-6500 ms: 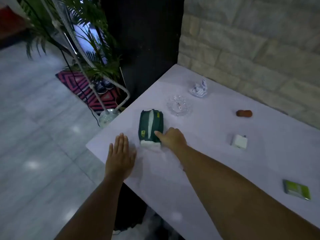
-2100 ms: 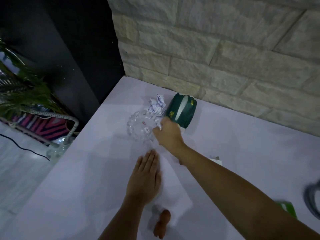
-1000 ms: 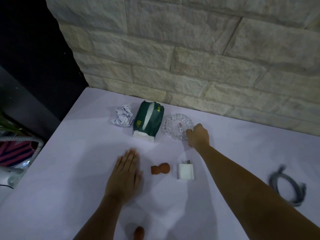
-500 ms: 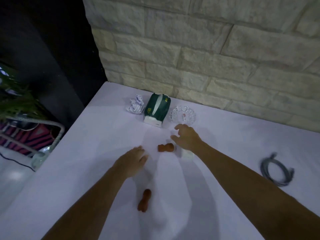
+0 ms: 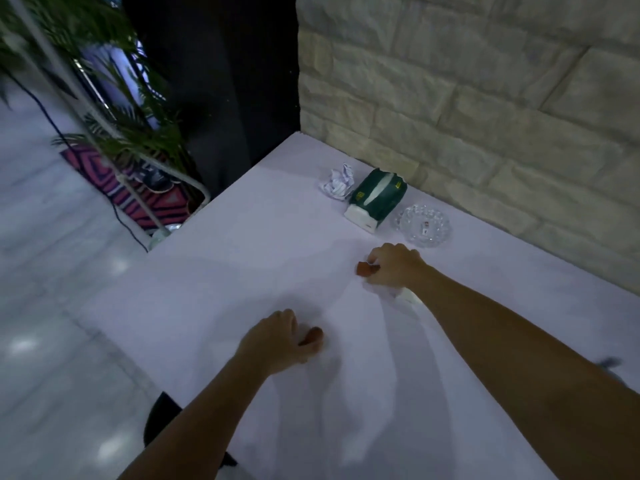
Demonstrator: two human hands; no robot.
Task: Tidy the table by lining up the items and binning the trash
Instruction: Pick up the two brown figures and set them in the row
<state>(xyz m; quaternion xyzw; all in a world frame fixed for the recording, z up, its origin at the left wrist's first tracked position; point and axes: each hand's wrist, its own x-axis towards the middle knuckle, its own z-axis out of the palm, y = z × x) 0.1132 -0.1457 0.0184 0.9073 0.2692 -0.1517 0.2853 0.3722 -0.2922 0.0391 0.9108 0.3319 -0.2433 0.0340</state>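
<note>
Both hands have closed on brown pieces: left hand [image 5: 277, 341] and right hand [image 5: 393, 268], each piece mostly hidden.

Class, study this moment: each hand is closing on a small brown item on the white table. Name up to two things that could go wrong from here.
1. The right hand works close to the glass dish; a careless sweep toward the wall might knock it.
2. The crumpled paper sits in the row beside the green tissue pack; it could be overlooked instead of binned.
</note>
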